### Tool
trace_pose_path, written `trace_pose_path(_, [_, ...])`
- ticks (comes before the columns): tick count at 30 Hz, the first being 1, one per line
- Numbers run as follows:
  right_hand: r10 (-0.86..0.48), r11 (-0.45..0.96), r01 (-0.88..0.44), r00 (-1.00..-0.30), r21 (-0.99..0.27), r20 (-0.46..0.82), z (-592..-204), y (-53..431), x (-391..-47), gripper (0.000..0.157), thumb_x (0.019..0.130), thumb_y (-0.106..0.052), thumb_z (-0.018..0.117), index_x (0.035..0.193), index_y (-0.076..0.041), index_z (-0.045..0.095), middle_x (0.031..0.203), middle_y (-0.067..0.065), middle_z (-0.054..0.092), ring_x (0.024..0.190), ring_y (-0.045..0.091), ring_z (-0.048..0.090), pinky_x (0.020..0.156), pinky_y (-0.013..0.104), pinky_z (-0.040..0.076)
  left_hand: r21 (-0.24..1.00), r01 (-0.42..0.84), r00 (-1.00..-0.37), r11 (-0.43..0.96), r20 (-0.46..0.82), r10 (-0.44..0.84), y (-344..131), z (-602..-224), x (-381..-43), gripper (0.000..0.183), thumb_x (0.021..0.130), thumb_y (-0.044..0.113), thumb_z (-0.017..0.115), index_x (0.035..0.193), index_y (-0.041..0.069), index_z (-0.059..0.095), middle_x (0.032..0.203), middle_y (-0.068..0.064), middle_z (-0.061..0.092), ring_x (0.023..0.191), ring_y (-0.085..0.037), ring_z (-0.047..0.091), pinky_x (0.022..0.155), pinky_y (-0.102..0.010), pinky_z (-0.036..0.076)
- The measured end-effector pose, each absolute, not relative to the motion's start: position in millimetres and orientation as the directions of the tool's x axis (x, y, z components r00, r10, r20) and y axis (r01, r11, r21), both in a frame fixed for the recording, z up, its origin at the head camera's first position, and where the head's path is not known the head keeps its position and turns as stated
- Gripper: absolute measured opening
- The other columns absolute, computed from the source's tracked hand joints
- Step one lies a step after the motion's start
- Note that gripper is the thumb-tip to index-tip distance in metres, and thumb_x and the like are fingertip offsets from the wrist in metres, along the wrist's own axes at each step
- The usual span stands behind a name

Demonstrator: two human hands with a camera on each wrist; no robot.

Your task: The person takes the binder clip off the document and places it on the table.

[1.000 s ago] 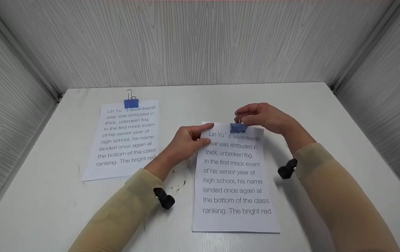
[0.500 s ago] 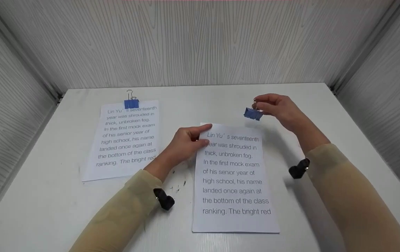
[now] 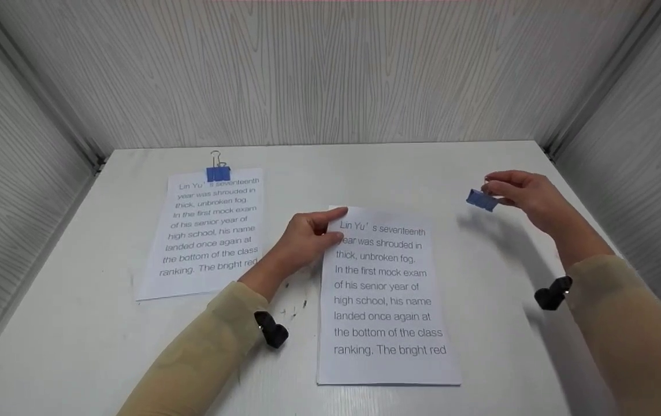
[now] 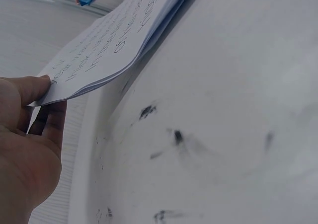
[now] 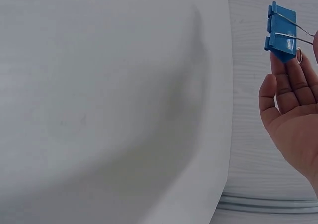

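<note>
A stack of printed paper sheets (image 3: 385,300) lies in front, its upper left corner pinched between the thumb and fingers of my left hand (image 3: 304,236). In the left wrist view that corner of the sheets (image 4: 99,60) is lifted and bends up off the table, with the thumb on top and fingers below. My right hand (image 3: 530,196) holds a blue binder clip (image 3: 482,200) by its wire handles, in the air to the right of the stack. The right wrist view shows the clip's blue body (image 5: 283,33) and both wire handles, nothing between its jaws.
On the left lies a second paper stack (image 3: 203,231) with a blue binder clip (image 3: 218,173) on its top edge, handles pointing away. The white table (image 3: 76,323) has dark marks by my left wrist. Panelled walls (image 3: 330,69) stand behind and at both sides.
The right hand has pulled the binder clip off the top edge of the front stack and carried it to the right. My left hand keeps its pinch on the corner.
</note>
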State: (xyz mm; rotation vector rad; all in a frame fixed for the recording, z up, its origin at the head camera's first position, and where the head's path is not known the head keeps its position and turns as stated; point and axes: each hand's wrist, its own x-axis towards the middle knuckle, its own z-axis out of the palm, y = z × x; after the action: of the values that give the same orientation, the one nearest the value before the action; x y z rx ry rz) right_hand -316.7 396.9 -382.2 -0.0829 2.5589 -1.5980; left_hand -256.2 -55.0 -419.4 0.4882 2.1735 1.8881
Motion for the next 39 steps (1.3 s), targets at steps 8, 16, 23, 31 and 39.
trace_pose_path(8, [-0.017, 0.475, 0.106, -0.991, -0.873, -0.130, -399.3, 440.6, -303.0, 0.055, 0.092, -0.040, 0.065, 0.135, -0.006, 0.056, 0.120, -0.004, 0.066, 0.108, 0.007, 0.061, 0.092, 0.023, 0.049, 0.987, 0.108, -0.924, 0.121, 0.055, 0.379, -54.7, -441.0, -269.6, 0.050, 0.090, 0.008, 0.070, 0.135, 0.025, 0.059, 0.124, 0.001, 0.065, 0.097, -0.018, 0.067, 0.078, -0.028, 0.055])
trace_pose_path(16, [0.049, 0.557, 0.177, -0.982, -0.811, -0.180, -411.9, 458.6, -296.1, 0.072, 0.088, -0.054, 0.063, 0.140, -0.006, 0.050, 0.113, -0.016, 0.066, 0.108, 0.003, 0.057, 0.092, 0.022, 0.048, 0.986, 0.109, -0.928, 0.130, 0.054, 0.368, -56.0, -443.5, -269.7, 0.049, 0.089, 0.010, 0.071, 0.134, 0.028, 0.060, 0.123, 0.002, 0.066, 0.098, -0.017, 0.067, 0.081, -0.029, 0.055])
trace_pose_path(23, [0.100, 0.631, 0.219, -0.974, -0.744, -0.202, -418.2, 464.9, -294.5, 0.079, 0.084, -0.064, 0.061, 0.137, -0.005, 0.054, 0.107, -0.013, 0.066, 0.100, 0.007, 0.057, 0.085, 0.020, 0.047, 0.988, 0.082, -0.934, 0.130, 0.030, 0.356, -55.5, -443.4, -271.5, 0.050, 0.089, 0.009, 0.070, 0.135, 0.025, 0.059, 0.124, 0.001, 0.065, 0.101, -0.018, 0.065, 0.083, -0.028, 0.053])
trace_pose_path(31, [0.091, 0.649, 0.240, -0.967, -0.722, -0.239, -417.5, 469.2, -295.0, 0.082, 0.083, -0.067, 0.059, 0.138, -0.007, 0.054, 0.110, -0.011, 0.065, 0.100, 0.008, 0.058, 0.084, 0.021, 0.046, 0.988, 0.069, -0.929, 0.140, 0.012, 0.370, -57.4, -425.5, -259.9, 0.051, 0.091, 0.005, 0.066, 0.140, 0.017, 0.054, 0.125, -0.007, 0.064, 0.101, -0.024, 0.065, 0.083, -0.027, 0.052])
trace_pose_path(39, [0.071, 0.622, 0.229, -0.969, -0.749, -0.237, -414.5, 470.4, -293.1, 0.082, 0.084, -0.064, 0.061, 0.139, -0.004, 0.051, 0.107, -0.015, 0.064, 0.098, 0.005, 0.059, 0.084, 0.017, 0.047, 0.981, 0.082, -0.938, 0.176, 0.017, 0.347, -62.0, -449.2, -276.1, 0.049, 0.091, 0.014, 0.070, 0.135, 0.032, 0.058, 0.126, 0.007, 0.063, 0.103, -0.014, 0.063, 0.090, -0.028, 0.050])
